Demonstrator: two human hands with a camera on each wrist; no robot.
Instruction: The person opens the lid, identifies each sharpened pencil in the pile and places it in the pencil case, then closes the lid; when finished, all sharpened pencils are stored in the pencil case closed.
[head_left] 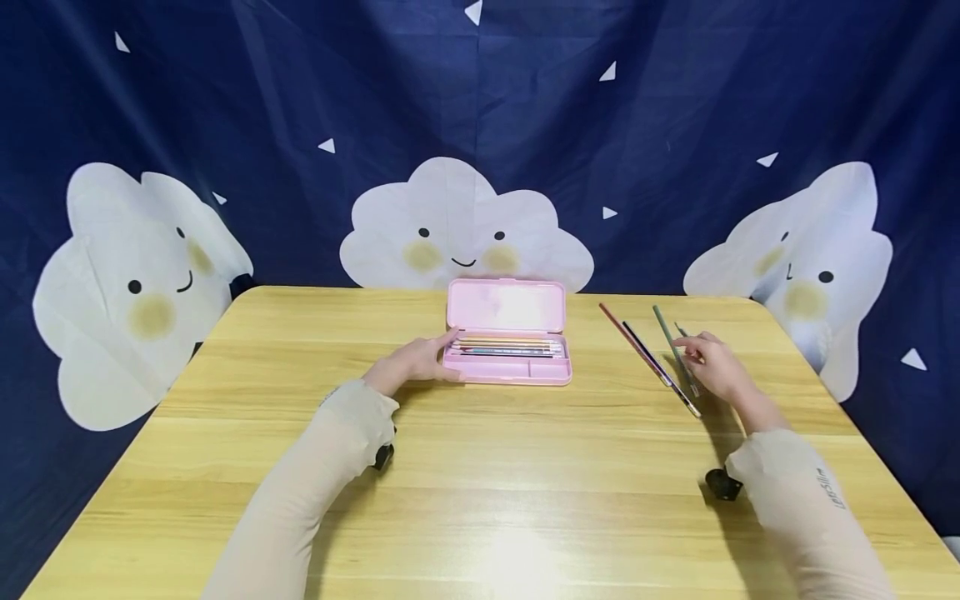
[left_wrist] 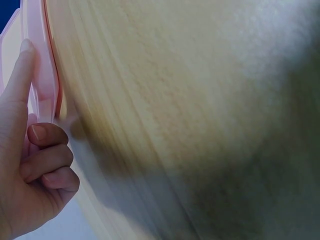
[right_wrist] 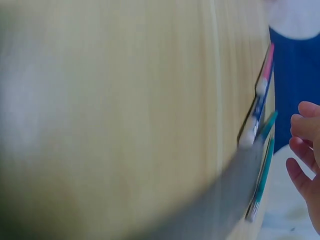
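Note:
A pink pencil case (head_left: 507, 372) lies on the table with its lid (head_left: 506, 306) raised. Several pencils (head_left: 510, 343) are in its back compartment. At the case's left end my left hand (head_left: 412, 362) grips it, one digit at the front edge and others farther back; in the left wrist view a straight digit lies along the pink side (left_wrist: 46, 75). My right hand (head_left: 716, 367), fingers loosely bent and holding nothing, hovers over the loose pencils. Closest to it are green pencils (head_left: 666, 327); a red pencil (head_left: 611, 317) and a dark blue pencil (head_left: 637, 342) lie to their left.
The light wooden table (head_left: 480, 467) reaches back to a dark blue curtain (head_left: 480, 92) printed with smiling white clouds. A small black device (head_left: 722, 484) sits under the right sleeve, and another (head_left: 383, 456) under the left.

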